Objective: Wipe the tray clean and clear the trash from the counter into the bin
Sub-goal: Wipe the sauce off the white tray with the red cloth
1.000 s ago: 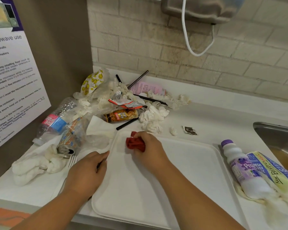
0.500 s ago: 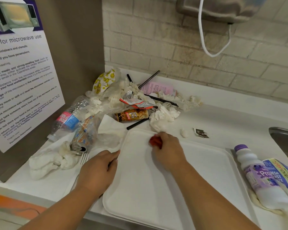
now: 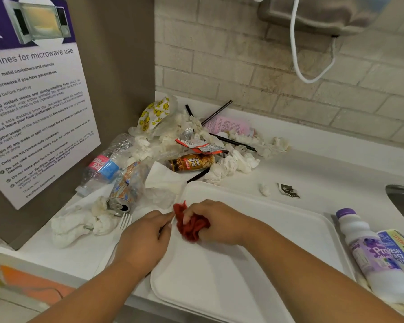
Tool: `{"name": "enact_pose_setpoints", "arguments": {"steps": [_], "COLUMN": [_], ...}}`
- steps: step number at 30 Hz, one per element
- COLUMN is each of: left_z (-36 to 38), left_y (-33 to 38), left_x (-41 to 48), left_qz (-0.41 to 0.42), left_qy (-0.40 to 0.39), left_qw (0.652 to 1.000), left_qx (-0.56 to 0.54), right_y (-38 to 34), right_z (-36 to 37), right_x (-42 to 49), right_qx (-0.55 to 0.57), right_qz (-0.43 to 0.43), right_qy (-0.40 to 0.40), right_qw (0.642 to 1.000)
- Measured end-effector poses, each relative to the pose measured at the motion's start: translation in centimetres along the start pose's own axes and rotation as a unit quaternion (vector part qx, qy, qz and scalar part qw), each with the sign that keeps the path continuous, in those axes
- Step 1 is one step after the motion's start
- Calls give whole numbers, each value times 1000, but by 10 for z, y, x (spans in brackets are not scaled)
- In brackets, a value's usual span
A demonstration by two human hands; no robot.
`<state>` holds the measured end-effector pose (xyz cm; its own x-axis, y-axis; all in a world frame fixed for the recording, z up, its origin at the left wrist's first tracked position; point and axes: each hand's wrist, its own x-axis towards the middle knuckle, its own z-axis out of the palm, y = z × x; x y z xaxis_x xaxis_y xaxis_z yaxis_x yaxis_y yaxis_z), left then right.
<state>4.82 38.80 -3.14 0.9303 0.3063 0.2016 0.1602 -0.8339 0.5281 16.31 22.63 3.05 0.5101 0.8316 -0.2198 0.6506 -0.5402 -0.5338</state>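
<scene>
Red cloth bunched tight in your right hand, down on the white tray's far-left corner.
Your left hand sits on the left rim, grip unclear. The tray's long side runs along the counter. The poster reads "for microwave use".

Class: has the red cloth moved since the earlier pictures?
Yes: the red cloth has slid back from the far rim of the tray, towards its near edge.

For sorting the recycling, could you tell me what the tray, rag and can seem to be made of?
Tray: probably plastic, matte white, with a moulded raised rim. Rag: red cloth, soft crumpled folds. Can: metal, judging by its shiny silver lid.
</scene>
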Motion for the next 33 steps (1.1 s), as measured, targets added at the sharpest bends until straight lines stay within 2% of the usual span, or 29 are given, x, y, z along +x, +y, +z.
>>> {"name": "enact_pose_setpoints", "arguments": {"steps": [1,3,5,6,15,21,22,26,33], "left_z": [0,0,0,0,-1,0,0,-1,-5], "left_y": [0,1,2,2,1,-1,-1,0,6], "left_x": [0,-1,-1,-2,-2,-1,-1,0,-1], "left_qz": [-2,-9,-10,-9,-15,-20,-20,-27,-37], "left_qy": [-2,-7,-7,-8,-15,-21,-23,-28,-34], "left_qw": [1000,1000,1000,1000,1000,999,999,999,999], "left_qx": [1,-2,-3,-2,-9,-18,-17,-10,10], "right_y": [1,10,19,19,-5,-23,-23,-20,-40], "right_z": [-4,-9,-10,-7,21,19,17,20,35], "right_x": [-2,6,18,23,0,-28,-28,-25,-49], "right_qx": [21,41,15,-9,-60,-45,-39,-32,-30], "right_qz": [10,46,72,69,-4,-52,-48,-28,-98], "right_qy": [9,81,133,132,12,-82,-84,-12,-134], "right_qw": [1000,995,988,989,998,994,995,999,986]}}
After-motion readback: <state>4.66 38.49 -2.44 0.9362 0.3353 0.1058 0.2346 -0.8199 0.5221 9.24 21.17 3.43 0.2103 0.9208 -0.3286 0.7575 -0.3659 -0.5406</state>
